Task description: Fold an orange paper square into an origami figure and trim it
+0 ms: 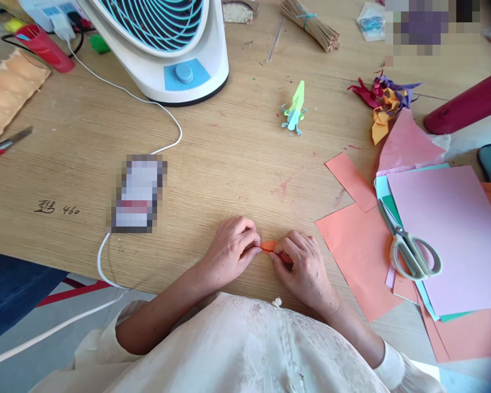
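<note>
A small folded piece of orange paper (269, 246) is between my two hands, just above the table near its front edge. My left hand (235, 245) pinches its left end between thumb and fingers. Curled around the right end is my right hand (300, 262), which hides part of it. Beyond the hands stands a small green and blue paper figure (295, 107). Flat orange paper (360, 256) lies to the right of my right hand.
Scissors (411, 248) rest on stacked coloured sheets (454, 218) at the right. Several folded paper pieces (380, 98) lie beyond them. A fan (186, 73) stands at the back left. A phone (138, 194) with a white cable (175, 136) lies left of my hands.
</note>
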A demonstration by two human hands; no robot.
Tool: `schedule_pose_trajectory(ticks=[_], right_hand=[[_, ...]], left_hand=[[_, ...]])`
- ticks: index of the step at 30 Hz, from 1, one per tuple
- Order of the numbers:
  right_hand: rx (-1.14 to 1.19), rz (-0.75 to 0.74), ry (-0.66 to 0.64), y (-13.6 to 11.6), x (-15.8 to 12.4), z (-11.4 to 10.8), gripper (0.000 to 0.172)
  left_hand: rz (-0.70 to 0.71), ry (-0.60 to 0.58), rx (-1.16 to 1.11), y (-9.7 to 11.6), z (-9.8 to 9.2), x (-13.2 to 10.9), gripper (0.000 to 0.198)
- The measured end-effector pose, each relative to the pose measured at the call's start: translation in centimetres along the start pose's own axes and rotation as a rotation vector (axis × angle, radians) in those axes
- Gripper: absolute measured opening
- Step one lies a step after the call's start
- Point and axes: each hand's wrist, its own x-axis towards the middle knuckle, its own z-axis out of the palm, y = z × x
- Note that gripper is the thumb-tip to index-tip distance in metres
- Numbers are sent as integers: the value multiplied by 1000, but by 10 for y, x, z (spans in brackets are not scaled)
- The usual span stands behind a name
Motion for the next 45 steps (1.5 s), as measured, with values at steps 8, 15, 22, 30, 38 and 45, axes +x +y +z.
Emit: schedule_pose_trajectory(ticks=[8,15,22,30,38,45], right_hand=[[21,4,0,1,1,1,19],[16,8,4,0,2,1,21],[13,16,23,-1,2,1,23],[-6,12,20,-2,4,0,23],[-27,14,23,-1,3,1,23],[-38,14,20,-1,3,2,25]], left_hand=[[-71,2,-9,7,2,3,12],[-97,29,29,10,6,3,12],[-56,37,-11,4,4,0,10],[-32,17,-87,-4,-2,-4,9],[-73,2,-4,3,-3,0,11],[-120,49,28,6,1,2,13]])
